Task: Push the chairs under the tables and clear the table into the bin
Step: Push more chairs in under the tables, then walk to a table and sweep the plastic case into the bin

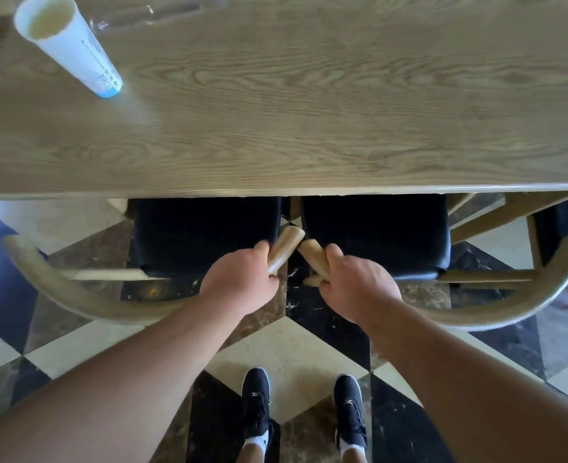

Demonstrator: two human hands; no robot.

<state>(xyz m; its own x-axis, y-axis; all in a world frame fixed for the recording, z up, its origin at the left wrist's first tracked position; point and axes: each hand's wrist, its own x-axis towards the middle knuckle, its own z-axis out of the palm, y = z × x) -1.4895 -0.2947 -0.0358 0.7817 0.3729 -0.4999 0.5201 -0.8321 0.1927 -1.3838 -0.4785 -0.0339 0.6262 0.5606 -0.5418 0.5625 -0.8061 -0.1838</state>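
Two wooden chairs with black seats stand side by side at the near edge of a wooden table (309, 128). The left chair (202, 235) and the right chair (376, 235) have their seats partly under the tabletop. My left hand (239, 282) is closed around the end of the left chair's curved armrest. My right hand (356, 285) grips the end of the right chair's armrest. The two armrest tips almost touch between the seats. A tall white paper cup (65, 41) with a pale blue base stands on the table's far left.
A clear plastic bottle (149, 13) lies near the table's far edge. A third chair (556, 228) shows at the right. The floor is checkered tile (296, 355), and my two black shoes stand just behind the chairs.
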